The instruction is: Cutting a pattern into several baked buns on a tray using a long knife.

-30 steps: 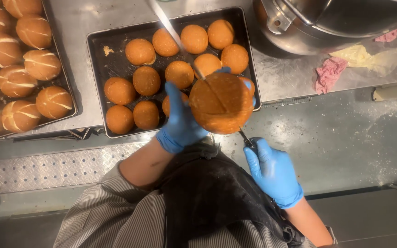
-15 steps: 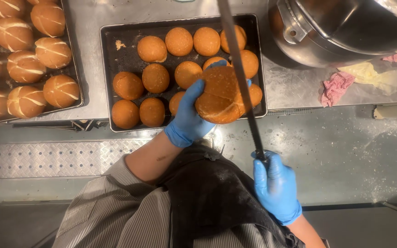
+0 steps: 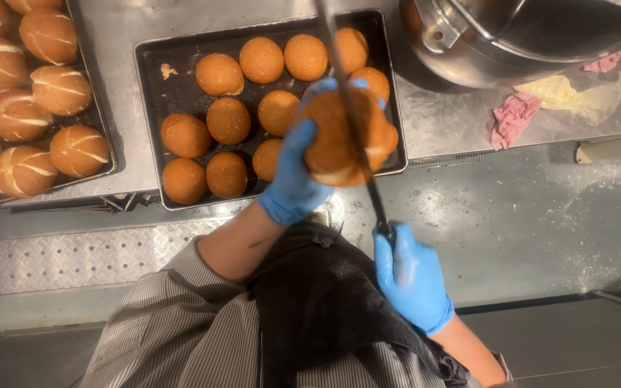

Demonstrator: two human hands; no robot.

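Note:
My left hand (image 3: pixel 292 179), in a blue glove, holds a round golden bun (image 3: pixel 328 140) up in front of me. My right hand (image 3: pixel 411 276), also in a blue glove, grips the handle of a long knife (image 3: pixel 350 108). The blade runs up across the bun toward the far side of the counter. Below the bun lies a dark baking tray (image 3: pixel 152 79) filled with several more round buns (image 3: pixel 228 118).
A second tray (image 3: pixel 106 162) at the left holds several buns with white score lines. A large steel bowl (image 3: pixel 483 50) stands at the top right, with a pink cloth (image 3: pixel 512 118) and a yellow cloth (image 3: pixel 576 97) beside it on the steel counter.
The knife has swung up from beside the bun to lie across it, blade pointing away. The bun is now held closer and a little lower.

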